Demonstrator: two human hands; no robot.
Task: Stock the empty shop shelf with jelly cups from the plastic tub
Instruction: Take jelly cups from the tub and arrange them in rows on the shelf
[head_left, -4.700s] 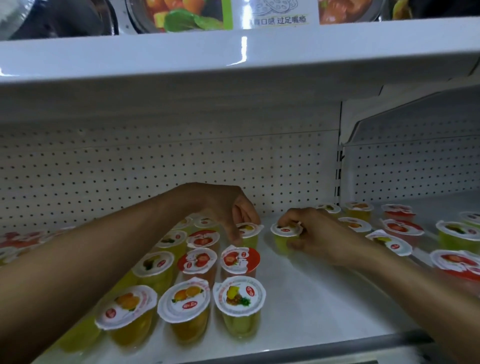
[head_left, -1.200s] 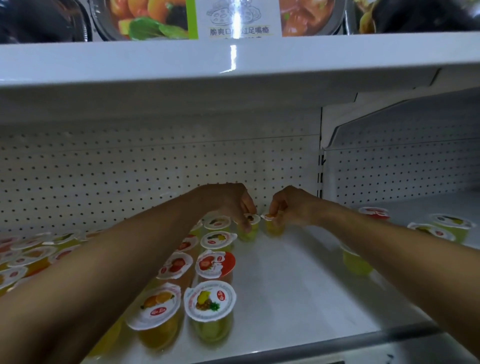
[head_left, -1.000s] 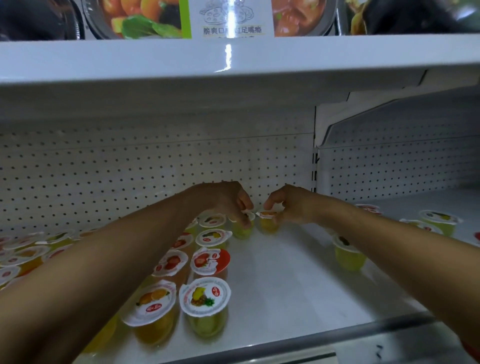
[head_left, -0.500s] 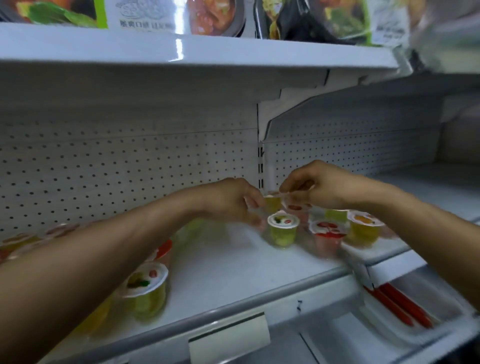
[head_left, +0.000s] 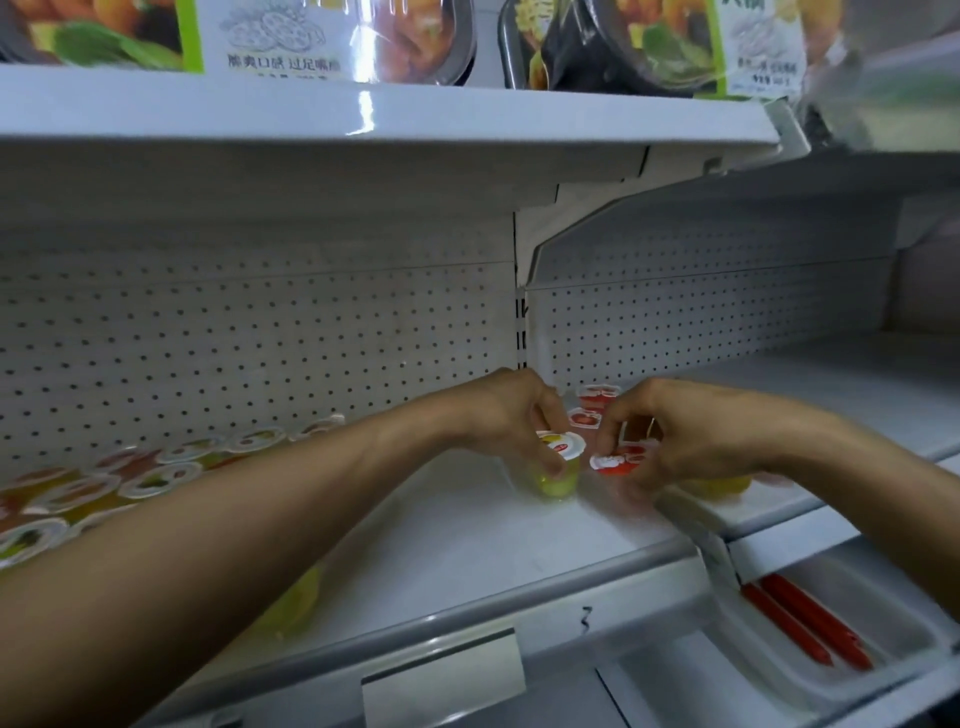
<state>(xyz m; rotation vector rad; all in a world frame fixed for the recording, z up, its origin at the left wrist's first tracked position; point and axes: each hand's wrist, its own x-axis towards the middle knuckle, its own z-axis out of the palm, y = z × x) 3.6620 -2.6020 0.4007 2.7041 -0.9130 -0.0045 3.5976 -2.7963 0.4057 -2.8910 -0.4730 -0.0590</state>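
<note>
My left hand (head_left: 511, 415) grips a yellow-green jelly cup (head_left: 556, 475) standing on the white shelf (head_left: 467, 540) near its right end. My right hand (head_left: 675, 436) pinches a red-lidded jelly cup (head_left: 613, 464) just to the right of it. Behind the two hands stand more red-lidded cups (head_left: 589, 410) against the pegboard. Several jelly cups (head_left: 150, 475) sit in rows at the shelf's left, partly hidden by my left forearm. A yellow cup (head_left: 719, 486) lies half hidden under my right wrist. The plastic tub is out of view.
A pegboard back wall (head_left: 260, 343) closes the shelf. The upper shelf (head_left: 363, 111) carries packaged food. A neighbouring shelf (head_left: 857, 384) runs to the right. Below right, a white tray (head_left: 831, 649) holds red sticks. A blank price-tag holder (head_left: 441, 675) hangs on the shelf's front rail.
The view has swung right toward the shelf divider. Both hands have moved from the cup rows at the back to the shelf's right end and now hold a cup each.
</note>
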